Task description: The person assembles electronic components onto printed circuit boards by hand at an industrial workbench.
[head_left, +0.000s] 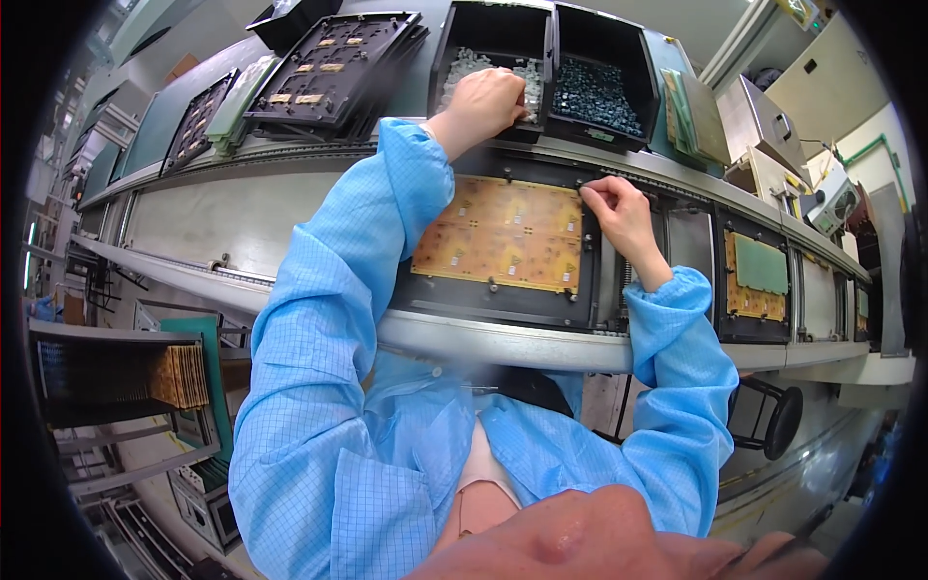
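My left hand (pixel 483 101) reaches into a black bin (pixel 498 21) of small white parts (pixel 467 64). Its fingers are closed and point down among the parts; whatever they hold is hidden. At the upper right corner of a yellow-brown circuit board panel (pixel 464 246), my right hand (pixel 621 215) has its thumb and finger pinched together. A small dark spot shows at those fingertips, too small to name. The panel lies flat in a black carrier frame (pixel 445 293) with small dark knobs around its edge. My left sleeve covers the panel's left side.
Next to the white parts stands a second black bin (pixel 642 101) of small dark bluish parts. Black trays (pixel 353 72) are stacked at the back left. Farther right on the conveyor rail (pixel 599 350) lies another carrier (pixel 727 324) with a green sheet (pixel 760 263).
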A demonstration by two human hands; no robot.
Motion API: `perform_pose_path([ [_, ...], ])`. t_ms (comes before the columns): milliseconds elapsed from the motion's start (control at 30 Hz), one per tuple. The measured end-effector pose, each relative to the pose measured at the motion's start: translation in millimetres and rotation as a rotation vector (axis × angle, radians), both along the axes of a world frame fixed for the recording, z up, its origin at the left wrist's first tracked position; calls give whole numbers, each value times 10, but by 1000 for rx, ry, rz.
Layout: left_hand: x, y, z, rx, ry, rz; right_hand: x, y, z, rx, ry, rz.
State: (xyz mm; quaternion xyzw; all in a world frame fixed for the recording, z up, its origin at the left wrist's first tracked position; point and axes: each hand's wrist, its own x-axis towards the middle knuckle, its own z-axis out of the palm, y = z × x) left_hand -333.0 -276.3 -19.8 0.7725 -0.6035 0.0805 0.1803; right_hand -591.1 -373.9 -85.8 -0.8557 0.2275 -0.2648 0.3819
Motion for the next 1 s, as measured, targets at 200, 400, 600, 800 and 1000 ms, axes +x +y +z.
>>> perform_pose_path([
  [200,99,109,38,-51,29,-50,387,-265,525,-366,-117,-52],
  [400,142,213,102,-199,313,-94,879,-666,612,-656,105,-6],
  [600,198,385,117,-216,545,-57,1101,-704,593,-657,324,25],
  [800,-251,459,173,-194,598,-299,982,-797,606,-495,7,-13],
  [1000,-715,294,-161,-20,461,-371,352,-284,726,-63,-154,85],
])
